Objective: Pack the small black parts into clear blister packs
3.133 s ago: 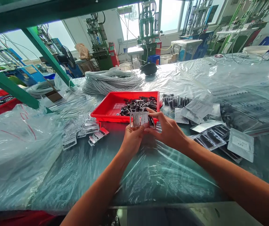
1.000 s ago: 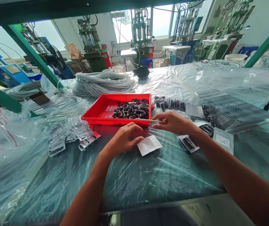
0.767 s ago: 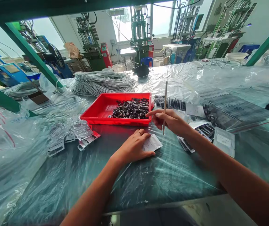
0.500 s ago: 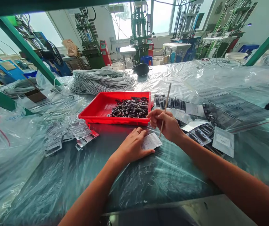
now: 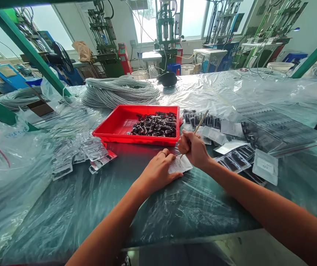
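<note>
My left hand (image 5: 158, 170) lies flat with spread fingers on a small white packet (image 5: 181, 164), pressing it to the plastic-covered table. My right hand (image 5: 193, 147) is closed round a thin wooden stick (image 5: 201, 122), held like a pen, its lower tip down on the packet. Just behind both hands stands a red tray (image 5: 111, 129) with a heap of small black parts (image 5: 155, 125).
Filled packets (image 5: 234, 161) lie to the right, and empty clear bags (image 5: 78, 153) lie left of the tray. A large bag of packets (image 5: 280, 129) is at the right. Grey cable coils (image 5: 119, 92) sit behind the tray. Green frame posts (image 5: 25, 48) rise at left.
Earlier both hands held a packet up by the tray. The packet now lies on the table under my left hand. My right hand picked up the stick and brought its tip down onto the packet.
</note>
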A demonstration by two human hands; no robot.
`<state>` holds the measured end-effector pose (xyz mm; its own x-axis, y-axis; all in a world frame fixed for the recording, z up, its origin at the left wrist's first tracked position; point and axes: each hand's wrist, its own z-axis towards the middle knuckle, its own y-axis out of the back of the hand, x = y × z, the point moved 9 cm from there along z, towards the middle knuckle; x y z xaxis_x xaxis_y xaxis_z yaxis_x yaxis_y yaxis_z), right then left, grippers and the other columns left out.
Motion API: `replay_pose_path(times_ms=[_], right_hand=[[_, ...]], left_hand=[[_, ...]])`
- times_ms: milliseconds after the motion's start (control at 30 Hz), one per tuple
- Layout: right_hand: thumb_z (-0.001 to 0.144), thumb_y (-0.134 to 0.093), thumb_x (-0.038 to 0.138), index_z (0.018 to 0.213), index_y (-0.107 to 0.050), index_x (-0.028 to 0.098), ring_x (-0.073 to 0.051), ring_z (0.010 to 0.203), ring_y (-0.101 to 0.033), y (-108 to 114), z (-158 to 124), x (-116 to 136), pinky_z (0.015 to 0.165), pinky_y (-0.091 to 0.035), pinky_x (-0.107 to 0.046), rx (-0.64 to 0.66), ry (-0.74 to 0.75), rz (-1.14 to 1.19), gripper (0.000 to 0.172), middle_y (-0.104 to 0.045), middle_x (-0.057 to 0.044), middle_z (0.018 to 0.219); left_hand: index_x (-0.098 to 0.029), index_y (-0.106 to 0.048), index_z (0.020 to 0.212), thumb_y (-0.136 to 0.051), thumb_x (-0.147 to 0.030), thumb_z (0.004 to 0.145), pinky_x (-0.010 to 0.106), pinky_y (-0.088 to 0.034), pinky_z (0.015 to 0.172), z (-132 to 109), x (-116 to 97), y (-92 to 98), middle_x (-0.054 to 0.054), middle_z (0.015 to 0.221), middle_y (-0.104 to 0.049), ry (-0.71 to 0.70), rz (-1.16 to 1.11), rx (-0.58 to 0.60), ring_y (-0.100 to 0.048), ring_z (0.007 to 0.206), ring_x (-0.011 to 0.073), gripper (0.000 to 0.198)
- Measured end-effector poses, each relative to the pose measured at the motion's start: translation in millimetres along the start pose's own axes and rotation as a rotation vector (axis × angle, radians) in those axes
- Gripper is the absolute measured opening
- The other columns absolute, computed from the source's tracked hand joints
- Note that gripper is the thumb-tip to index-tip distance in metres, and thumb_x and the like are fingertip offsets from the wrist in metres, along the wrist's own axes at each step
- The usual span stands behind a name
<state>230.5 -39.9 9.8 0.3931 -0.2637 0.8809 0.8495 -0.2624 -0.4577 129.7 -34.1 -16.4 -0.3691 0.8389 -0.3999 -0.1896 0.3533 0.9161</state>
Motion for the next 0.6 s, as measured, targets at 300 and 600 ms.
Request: replay_pose_path(times_ms=[300,600], right_hand=[[0.077,-0.059,0.05,0.038,-0.033,0.022,-0.005,0.033,-0.022,-3,3,-19,0.037,-0.014,-0.024,-0.012,0.03,-0.169,0.055,-0.025,0.007,0.035],[0.082,-0.055,0.037,0.04,-0.037,0.021,-0.005,0.035,-0.021,-24,-22,-15,0.037,-0.012,-0.024,0.301,-0.251,-0.278,0.048,-0.026,0.006,0.037]], left_hand=[[-0.014,-0.065,0.111,-0.075,-0.041,0.077,0.044,-0.05,0.096,1,0,0.3,0.014,0.117,-0.058,0.011,-0.032,-0.003,-0.059,0.109,0.0303,0.045],[-0.019,-0.067,0.113,-0.073,-0.045,0.079,0.042,-0.052,0.094,0,0,-1.9,0.011,0.116,-0.06,-0.004,-0.057,-0.05,-0.059,0.109,0.0291,0.043]])
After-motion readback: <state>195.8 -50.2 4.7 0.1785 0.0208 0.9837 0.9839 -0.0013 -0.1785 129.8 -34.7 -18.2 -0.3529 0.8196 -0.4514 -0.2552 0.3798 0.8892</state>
